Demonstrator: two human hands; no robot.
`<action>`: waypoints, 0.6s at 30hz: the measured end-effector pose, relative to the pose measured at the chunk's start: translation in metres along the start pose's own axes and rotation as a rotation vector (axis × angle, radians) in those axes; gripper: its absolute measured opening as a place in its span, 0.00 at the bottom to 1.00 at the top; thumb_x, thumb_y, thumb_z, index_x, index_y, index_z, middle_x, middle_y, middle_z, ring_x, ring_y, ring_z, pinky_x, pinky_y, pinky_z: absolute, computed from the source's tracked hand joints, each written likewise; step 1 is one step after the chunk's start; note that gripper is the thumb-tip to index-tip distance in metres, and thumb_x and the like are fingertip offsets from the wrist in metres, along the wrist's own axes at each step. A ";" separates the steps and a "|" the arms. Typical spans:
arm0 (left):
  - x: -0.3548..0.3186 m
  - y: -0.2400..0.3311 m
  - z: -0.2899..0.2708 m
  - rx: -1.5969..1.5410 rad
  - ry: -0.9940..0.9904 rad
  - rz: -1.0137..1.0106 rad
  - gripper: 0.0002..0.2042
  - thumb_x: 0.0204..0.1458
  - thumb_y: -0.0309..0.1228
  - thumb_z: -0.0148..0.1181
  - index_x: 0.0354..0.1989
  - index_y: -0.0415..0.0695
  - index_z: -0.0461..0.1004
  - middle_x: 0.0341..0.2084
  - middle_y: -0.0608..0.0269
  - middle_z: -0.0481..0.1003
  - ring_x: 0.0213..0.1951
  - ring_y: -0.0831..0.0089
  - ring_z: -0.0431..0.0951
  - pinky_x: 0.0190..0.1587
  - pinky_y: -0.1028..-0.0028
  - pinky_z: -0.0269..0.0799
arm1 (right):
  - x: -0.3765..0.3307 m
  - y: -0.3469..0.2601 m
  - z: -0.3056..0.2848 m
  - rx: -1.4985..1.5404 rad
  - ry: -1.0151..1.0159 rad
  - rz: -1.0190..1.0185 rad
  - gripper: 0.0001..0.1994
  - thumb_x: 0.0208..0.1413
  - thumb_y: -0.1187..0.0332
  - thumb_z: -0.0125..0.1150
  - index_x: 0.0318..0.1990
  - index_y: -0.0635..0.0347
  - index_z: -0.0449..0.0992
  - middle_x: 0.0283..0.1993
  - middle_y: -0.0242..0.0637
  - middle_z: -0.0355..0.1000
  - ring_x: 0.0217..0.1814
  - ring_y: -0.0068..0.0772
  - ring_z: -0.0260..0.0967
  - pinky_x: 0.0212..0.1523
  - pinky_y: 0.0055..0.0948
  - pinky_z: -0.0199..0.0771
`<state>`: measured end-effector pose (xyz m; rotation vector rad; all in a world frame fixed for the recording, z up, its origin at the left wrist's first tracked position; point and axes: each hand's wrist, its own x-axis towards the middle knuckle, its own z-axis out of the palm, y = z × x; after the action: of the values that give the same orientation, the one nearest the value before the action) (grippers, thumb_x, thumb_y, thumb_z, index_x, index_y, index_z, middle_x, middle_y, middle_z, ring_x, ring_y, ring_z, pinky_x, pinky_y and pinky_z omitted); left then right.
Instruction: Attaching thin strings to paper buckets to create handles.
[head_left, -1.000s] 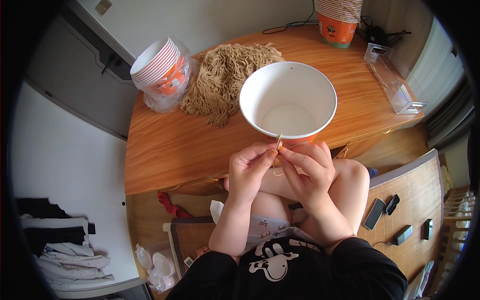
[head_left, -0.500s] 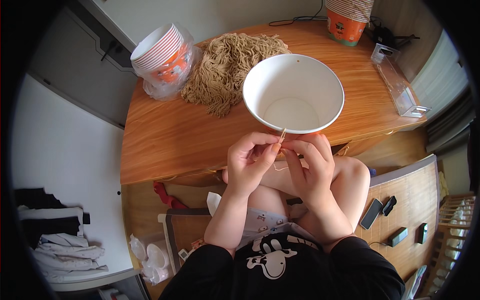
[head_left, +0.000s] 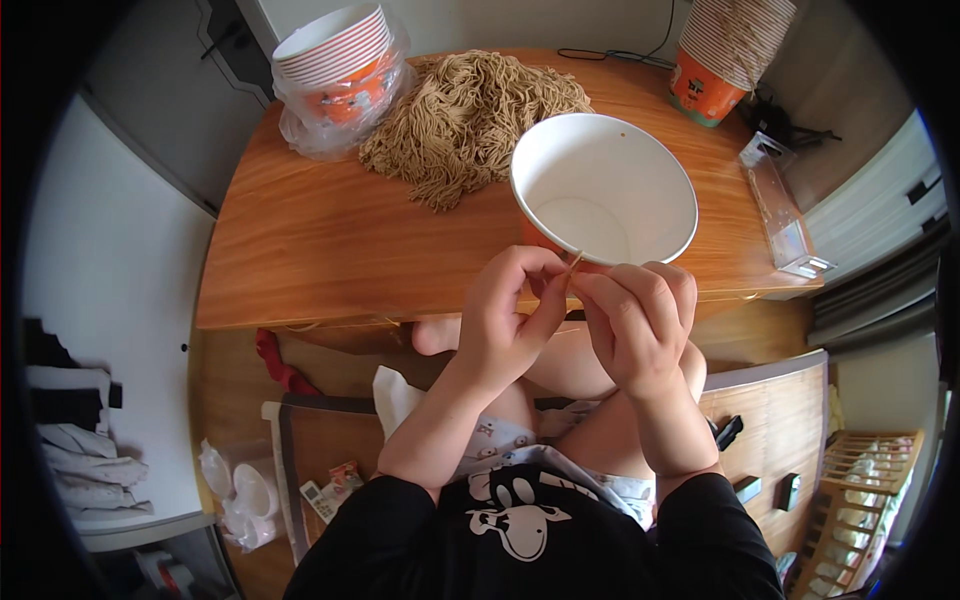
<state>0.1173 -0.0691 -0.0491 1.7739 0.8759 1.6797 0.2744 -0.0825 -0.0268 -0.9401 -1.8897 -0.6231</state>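
Observation:
My left hand [head_left: 512, 315] and my right hand [head_left: 640, 318] meet fingertip to fingertip at the near rim of a large white-lined paper bucket [head_left: 610, 185]. Pinched between thumbs and forefingers is a thin tan cord [head_left: 577, 261], its short end poking up. My fingers cover most of the cord, so I cannot see any knot. The bucket leans slightly on the table, with a small hole near its far rim; its orange outside shows at the left of the base. Behind it to the left lies a heap of loose tan cords [head_left: 470, 130].
Nested paper buckets in a clear plastic bag [head_left: 340, 80] stand far left on the wooden table [head_left: 330, 240]. Another bucket stack [head_left: 725, 60], draped with cords, is far right beside a clear plastic holder [head_left: 780, 210]. Below are my bare legs and a red sock-like item [head_left: 280, 362].
My view has shifted and tilted a little. Both hands stay pinched together on the cord, which now shows a shorter, more tilted end. The bucket leans more.

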 end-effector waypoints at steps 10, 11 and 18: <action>0.001 0.002 -0.005 0.083 0.012 0.052 0.09 0.48 0.16 0.63 0.38 0.39 0.74 0.29 0.57 0.76 0.30 0.65 0.78 0.33 0.69 0.75 | 0.025 0.016 0.000 0.024 -0.108 -0.232 0.15 0.43 0.65 0.68 0.42 0.48 0.82 0.42 0.25 0.71 0.42 0.29 0.68 0.44 0.33 0.67; 0.000 0.002 -0.005 0.078 0.022 0.052 0.09 0.48 0.16 0.63 0.38 0.39 0.74 0.29 0.57 0.76 0.30 0.65 0.78 0.33 0.69 0.75 | 0.025 0.015 0.003 0.061 -0.067 -0.188 0.14 0.43 0.65 0.70 0.42 0.48 0.82 0.41 0.25 0.71 0.41 0.30 0.68 0.44 0.33 0.67; -0.003 0.005 -0.006 -0.272 -0.043 -0.188 0.06 0.55 0.16 0.59 0.40 0.36 0.73 0.31 0.61 0.78 0.35 0.78 0.79 0.38 0.77 0.76 | 0.026 0.013 0.007 0.138 -0.059 -0.129 0.12 0.44 0.67 0.74 0.38 0.50 0.81 0.40 0.27 0.73 0.41 0.33 0.71 0.44 0.34 0.67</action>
<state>0.1117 -0.0747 -0.0471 1.4927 0.7308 1.5517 0.2739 -0.0605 -0.0063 -0.7598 -2.0304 -0.5385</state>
